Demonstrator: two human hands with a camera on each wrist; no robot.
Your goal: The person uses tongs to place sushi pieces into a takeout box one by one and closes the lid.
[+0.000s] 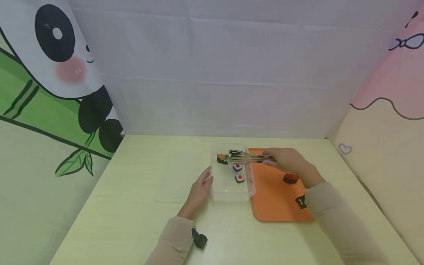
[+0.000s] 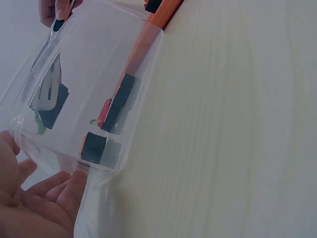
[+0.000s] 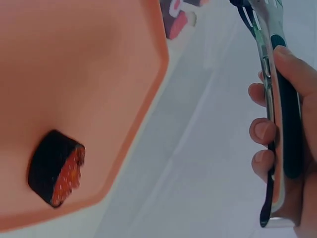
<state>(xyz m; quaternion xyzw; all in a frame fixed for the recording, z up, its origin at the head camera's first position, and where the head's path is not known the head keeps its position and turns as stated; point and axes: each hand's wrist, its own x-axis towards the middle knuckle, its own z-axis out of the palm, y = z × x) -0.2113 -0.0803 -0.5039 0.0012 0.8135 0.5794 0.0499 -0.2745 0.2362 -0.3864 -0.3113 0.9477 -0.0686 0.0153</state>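
My right hand (image 1: 287, 161) grips metal tongs with dark handles (image 3: 290, 124). The slotted tong ends (image 1: 236, 156) reach into a clear plastic box (image 1: 220, 187), at a black-wrapped sushi piece (image 1: 221, 159) with orange and green on top. Whether the tongs still pinch it cannot be told. Two small sushi rolls with red centres, one nearer (image 1: 239, 178) and one farther (image 1: 237, 167), sit at the box's right side. My left hand (image 1: 200, 189) rests against the box's left wall, fingers extended; in the left wrist view its fingertips (image 2: 77, 186) touch the wall.
An orange board (image 1: 271, 206) lies right of the box, bearing one black-wrapped sushi piece with red topping (image 1: 290, 179). A clear flat lid (image 1: 179, 176) lies on the pale table (image 1: 116, 221) to the left. A white curtain (image 1: 212, 73) hangs behind the table.
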